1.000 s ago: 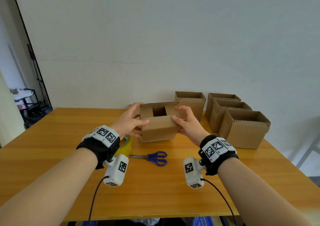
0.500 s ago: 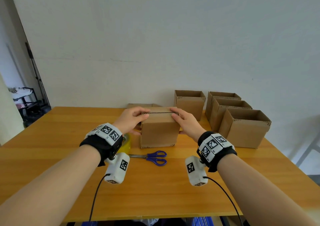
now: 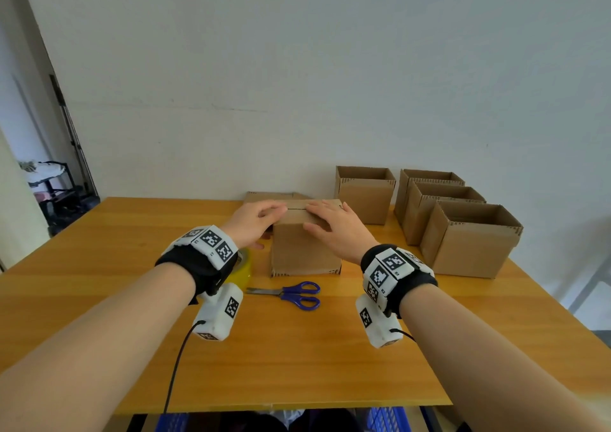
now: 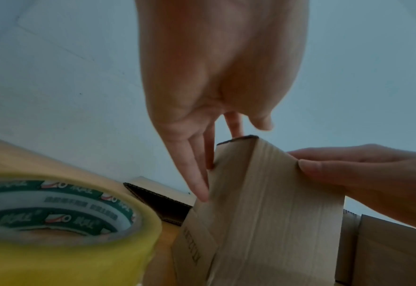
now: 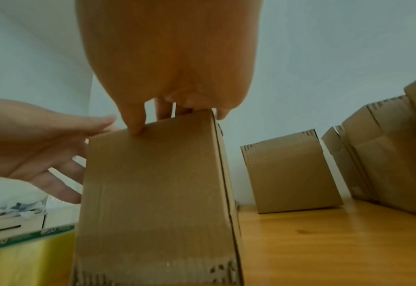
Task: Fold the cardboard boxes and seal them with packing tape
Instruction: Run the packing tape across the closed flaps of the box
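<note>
A small cardboard box stands upright on the wooden table, its top flaps folded down with a seam between them. My left hand lies flat on the left flap, and its fingers run straight down the box's left side. On the right flap rests my right hand, with the thumb pressing the front face near its top edge. A yellow tape roll sits just left of the box, partly hidden by my left wrist; it shows close up in the left wrist view.
Blue-handled scissors lie in front of the box. Several open-topped cardboard boxes stand at the back right near the wall. Flat cardboard lies behind the box. The table's right edge is close to those boxes.
The box was held tilted with its flaps open; it now stands on the table with the flaps folded down. Both hands have moved from its sides onto the top.
</note>
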